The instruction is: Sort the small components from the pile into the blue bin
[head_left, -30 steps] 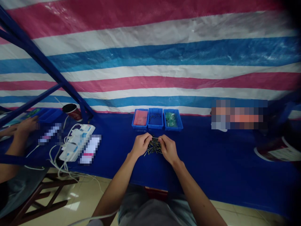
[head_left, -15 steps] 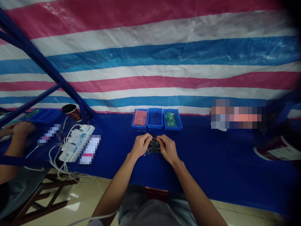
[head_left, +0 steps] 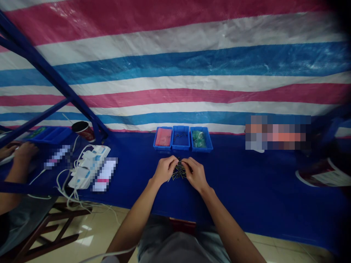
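A small pile of thin, dark rod-like pieces [head_left: 178,172], some with a yellowish glint, lies on the blue table between my hands. My left hand [head_left: 166,168] is closed, thumb and fingers pinched together at the pile's upper left. From the right, my right hand [head_left: 195,171] pinches in the same way at the pile's upper edge. The two sets of fingertips are close together above the pieces. Whatever sits between them is too small to make out. Just beyond stands a blue bin [head_left: 181,138] with a few similar dark thin pieces in it.
Left of that bin is one with pink sheets [head_left: 163,137]; on its right, one with green packets [head_left: 199,139]. A white power strip [head_left: 89,166] with tangled cables lies leftward, near a dark cup [head_left: 83,130]. A co-worker's hand [head_left: 26,151] is at far left.
My right fingertips have shifted slightly left, closer to my left fingertips. My left hand has barely moved. The co-worker's hands at far left have moved a little.
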`<state>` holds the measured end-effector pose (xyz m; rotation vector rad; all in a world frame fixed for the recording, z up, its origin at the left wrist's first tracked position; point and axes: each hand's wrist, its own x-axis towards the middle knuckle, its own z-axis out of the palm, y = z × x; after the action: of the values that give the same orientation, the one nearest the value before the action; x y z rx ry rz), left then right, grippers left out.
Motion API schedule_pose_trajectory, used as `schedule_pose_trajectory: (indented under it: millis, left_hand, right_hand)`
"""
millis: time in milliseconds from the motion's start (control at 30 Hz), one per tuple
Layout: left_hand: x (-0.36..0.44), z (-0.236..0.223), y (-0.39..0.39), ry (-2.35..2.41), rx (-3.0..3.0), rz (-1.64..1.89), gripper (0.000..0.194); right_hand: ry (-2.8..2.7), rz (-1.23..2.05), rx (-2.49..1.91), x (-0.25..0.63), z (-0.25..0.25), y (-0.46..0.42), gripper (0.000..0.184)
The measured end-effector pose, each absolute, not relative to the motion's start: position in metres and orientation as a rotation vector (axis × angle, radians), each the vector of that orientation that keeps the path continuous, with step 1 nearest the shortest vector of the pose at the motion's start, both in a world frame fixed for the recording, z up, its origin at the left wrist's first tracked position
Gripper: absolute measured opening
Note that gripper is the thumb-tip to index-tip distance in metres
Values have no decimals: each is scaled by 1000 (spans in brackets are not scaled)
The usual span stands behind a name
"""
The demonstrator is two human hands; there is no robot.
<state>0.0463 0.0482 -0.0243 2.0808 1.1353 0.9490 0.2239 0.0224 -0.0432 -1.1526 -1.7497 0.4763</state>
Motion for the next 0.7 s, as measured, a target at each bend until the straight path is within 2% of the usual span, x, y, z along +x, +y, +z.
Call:
schedule_pose_trajectory:
  millis: [700]
  left_hand:
    - [51, -29, 48, 1131, 2122, 907, 30]
  right_hand:
    - [-1789, 474, -1140, 222, -43, 21, 19]
